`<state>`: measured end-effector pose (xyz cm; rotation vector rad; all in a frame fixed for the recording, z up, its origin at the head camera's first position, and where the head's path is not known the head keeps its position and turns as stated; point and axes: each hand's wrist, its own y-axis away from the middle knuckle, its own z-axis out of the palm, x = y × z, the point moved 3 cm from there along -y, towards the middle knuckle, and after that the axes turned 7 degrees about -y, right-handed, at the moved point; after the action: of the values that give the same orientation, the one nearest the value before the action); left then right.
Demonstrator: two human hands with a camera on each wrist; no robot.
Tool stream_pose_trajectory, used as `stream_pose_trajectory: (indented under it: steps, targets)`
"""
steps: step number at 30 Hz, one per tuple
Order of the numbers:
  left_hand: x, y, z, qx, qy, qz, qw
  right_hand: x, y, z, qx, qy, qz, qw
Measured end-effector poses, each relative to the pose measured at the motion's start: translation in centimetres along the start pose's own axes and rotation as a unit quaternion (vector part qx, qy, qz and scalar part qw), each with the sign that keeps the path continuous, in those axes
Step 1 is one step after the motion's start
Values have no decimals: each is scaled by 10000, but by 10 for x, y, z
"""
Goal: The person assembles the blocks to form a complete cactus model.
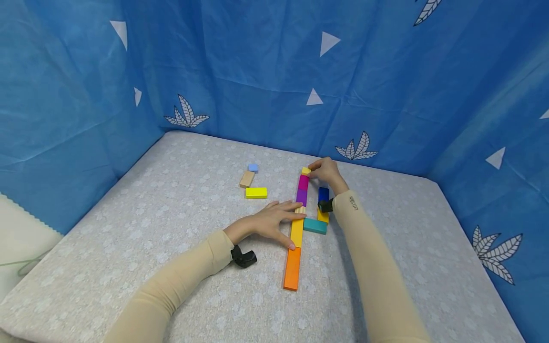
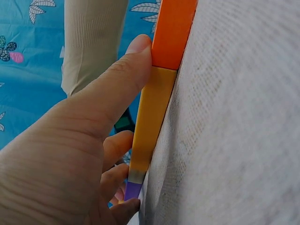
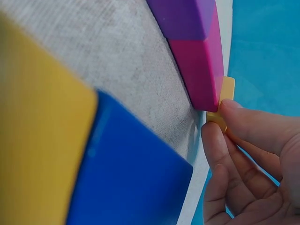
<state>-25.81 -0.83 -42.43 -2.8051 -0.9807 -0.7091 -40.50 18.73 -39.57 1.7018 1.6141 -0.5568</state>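
Observation:
A straight row of blocks runs away from me: an orange block (image 1: 292, 269) nearest, then an amber block (image 1: 297, 233), a pale wood block (image 1: 300, 209) partly behind fingers, a purple block (image 1: 301, 197) and a magenta block (image 1: 303, 182). At the far end, my right hand (image 1: 327, 172) pinches a small yellow block (image 3: 228, 89) between thumb and fingers, against or very close to the magenta one. My left hand (image 1: 270, 221) lies along the row's left side with fingers spread, its thumb touching near the orange-amber joint and its fingertips by the wood and purple blocks.
Right of the row are a teal block (image 1: 315, 226), a yellow-orange block (image 1: 323, 216) and a dark blue block (image 1: 323, 194). To the left lie a bright yellow block (image 1: 256, 193), a wooden block (image 1: 247, 179) and a light blue block (image 1: 253, 168). Blue curtain (image 1: 257, 71) hangs behind the table.

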Motion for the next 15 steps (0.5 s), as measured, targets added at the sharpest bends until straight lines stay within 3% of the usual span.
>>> stream_pose_trajectory:
  steps: [15]
  targets:
    - [0, -2, -3, -56, 44, -80, 9999, -1, -1, 0, -272, 5, 25, 9996]
